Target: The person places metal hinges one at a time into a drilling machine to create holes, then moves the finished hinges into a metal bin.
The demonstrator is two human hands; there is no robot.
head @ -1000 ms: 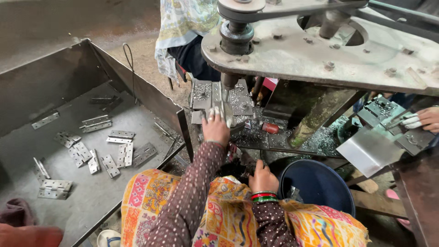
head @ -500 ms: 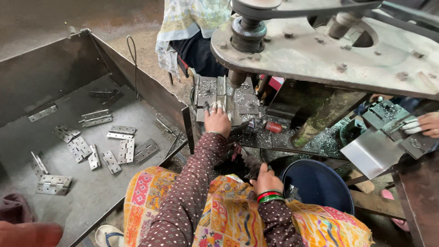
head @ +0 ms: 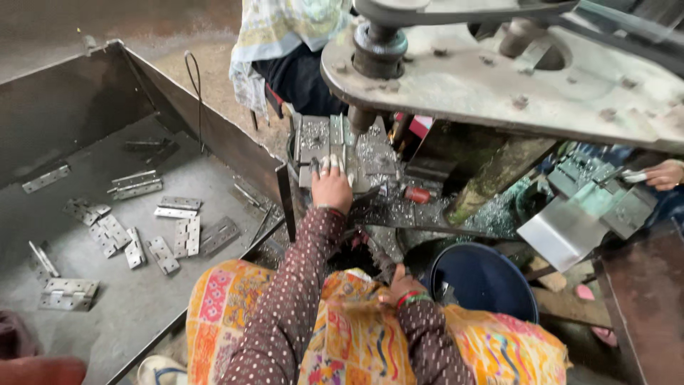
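My left hand (head: 331, 184) reaches forward and presses its fingers onto a flat metal hinge plate (head: 333, 139) that lies on the grey drill fixture (head: 374, 153). The drill spindle (head: 362, 117) hangs just above and to the right of the fingertips. My right hand (head: 399, 285), with red and green bangles at the wrist, sits low by my lap next to the blue bucket (head: 484, 281). Its fingers are curled with the thumb up; whatever is inside them is hidden.
A large grey metal bin (head: 214, 135) on the left holds several loose hinges (head: 178, 235). The heavy machine arm (head: 513, 78) overhangs the fixture. Another person's hand (head: 666, 175) works at a second fixture at the right. A seated person (head: 285, 57) is behind the machine.
My view has shifted slightly. Both hands stay about where they were, the left on the fixture and the right by my lap.
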